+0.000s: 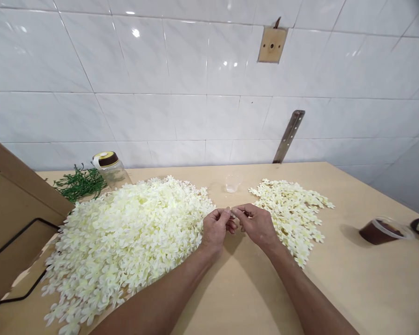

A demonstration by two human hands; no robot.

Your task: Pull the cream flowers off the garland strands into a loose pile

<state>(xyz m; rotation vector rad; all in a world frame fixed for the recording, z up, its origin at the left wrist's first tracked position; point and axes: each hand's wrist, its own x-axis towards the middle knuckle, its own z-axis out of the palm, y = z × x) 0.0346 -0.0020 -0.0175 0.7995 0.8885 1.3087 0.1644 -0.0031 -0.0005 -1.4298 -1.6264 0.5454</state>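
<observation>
- Head view: the left hand (213, 229) and right hand (260, 227) meet above the counter (352, 284), fingertips nearly touching.
- Each grip is narrow, thumb against finger, on a tiny pale piece (231, 209) between the two hands; it is too small and too covered to identify.
- The large heap of white flowers (136, 228), pale yellow at their centres, spreads left of the hands, its edge just beside the left one.
- The smaller heap of flowers (293, 209) lies to the right, partly behind the right hand and forearm.
- A small clear cup (232, 184) stands beyond the hands, between the heaps.
- Behind the large heap are a clear jar (112, 173) with a dark and yellow lid and a bunch of green stems (80, 184).
- A cardboard box (17, 204) stands at the left edge.
- A tub of dark liquid (380, 232) sits well apart, far right.
- A metal strip (288, 137) rises against the tiled wall (185, 56).
</observation>
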